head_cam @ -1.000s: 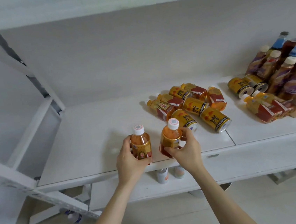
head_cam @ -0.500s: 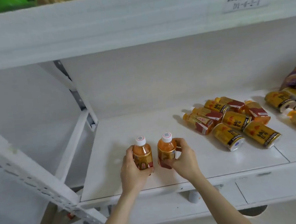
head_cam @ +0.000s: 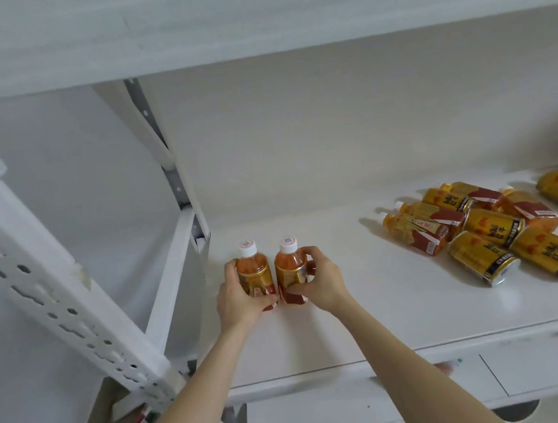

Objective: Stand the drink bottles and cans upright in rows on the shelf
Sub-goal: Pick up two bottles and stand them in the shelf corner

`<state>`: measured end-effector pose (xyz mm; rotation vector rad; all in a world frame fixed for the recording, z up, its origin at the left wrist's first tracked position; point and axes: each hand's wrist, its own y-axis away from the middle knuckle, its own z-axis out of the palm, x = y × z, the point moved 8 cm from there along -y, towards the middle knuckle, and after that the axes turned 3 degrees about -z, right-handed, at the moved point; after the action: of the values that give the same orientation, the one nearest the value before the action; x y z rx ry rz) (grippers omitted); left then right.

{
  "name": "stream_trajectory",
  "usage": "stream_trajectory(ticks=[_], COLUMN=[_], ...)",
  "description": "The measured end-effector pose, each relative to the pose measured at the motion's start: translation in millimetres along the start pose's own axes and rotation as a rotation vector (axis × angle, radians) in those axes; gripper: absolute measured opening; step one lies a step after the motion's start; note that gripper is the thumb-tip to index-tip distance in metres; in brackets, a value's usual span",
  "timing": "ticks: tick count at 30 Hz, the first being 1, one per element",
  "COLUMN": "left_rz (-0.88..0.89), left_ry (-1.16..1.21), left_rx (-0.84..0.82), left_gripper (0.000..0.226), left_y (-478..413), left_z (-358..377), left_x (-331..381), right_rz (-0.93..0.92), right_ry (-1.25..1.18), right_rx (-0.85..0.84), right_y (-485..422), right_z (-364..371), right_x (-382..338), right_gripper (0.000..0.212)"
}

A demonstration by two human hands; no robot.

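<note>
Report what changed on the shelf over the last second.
The left hand and right hand carried the left bottle and right bottle leftward and deeper onto the shelf, away from the pile of lying drinks. Both grips held; bottles stayed upright, the pile unmoved.

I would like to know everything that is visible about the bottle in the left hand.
The left bottle is small, of clear plastic, filled with orange drink. Its white cap bears a printed square mark; a gold and red label wraps the body. It is upright on the white shelf, near its left end, close beside a matching bottle. The left hand grips its lower body, hiding the base.
</note>
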<state>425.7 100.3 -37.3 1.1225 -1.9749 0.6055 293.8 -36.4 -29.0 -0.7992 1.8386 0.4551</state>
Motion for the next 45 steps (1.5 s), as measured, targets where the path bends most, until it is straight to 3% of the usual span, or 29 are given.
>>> stream_trajectory(ticks=[5, 10, 16, 24, 30, 36, 40, 45], left_rz=[-0.016, -0.050, -0.018, 0.043, 0.118, 0.181, 0.211, 0.325], left_ry=[0.049, 0.095, 0.167, 0.057, -0.087, -0.428, -0.698, -0.793], left_rx=[-0.063, -0.222, -0.140, -0.066, -0.063, -0.031, -0.058, -0.100], left_gripper=[0.086, 0.048, 0.048, 0.062, 0.068, 0.069, 0.072, 0.073], left_y=[-42.2, -70.9, -96.9, -112.4, -109.5, -92.8, -68.1, -20.7], left_z=[10.0, 17.0, 18.5, 23.7, 26.9, 14.2, 1.1, -15.3], left_x=[-4.5, -14.0, -13.5, -21.3, -19.9, -8.1, 2.7, 25.9], right_rz=[-0.029, -0.014, -0.033, -0.074, -0.054, -0.064, -0.153, -0.219], right_ry=[0.021, 0.076, 0.073, 0.089, 0.207, 0.595, 0.866, 0.984], right_rx=[-0.015, -0.014, -0.012, 0.007, -0.034, -0.104, -0.097, -0.084], right_y=[-43.0, -78.5, -99.6, -107.8, -104.3, -92.2, -71.3, -24.1], right_z=[12.9, 14.4, 24.1, 32.2, 42.1, 44.1, 26.9, -6.2], right_x=[-1.6, 4.1, 12.3, 9.7, 10.6, 4.7, -11.4, -27.1], right_gripper=[0.070, 0.064, 0.060, 0.062, 0.059, 0.089, 0.086, 0.081])
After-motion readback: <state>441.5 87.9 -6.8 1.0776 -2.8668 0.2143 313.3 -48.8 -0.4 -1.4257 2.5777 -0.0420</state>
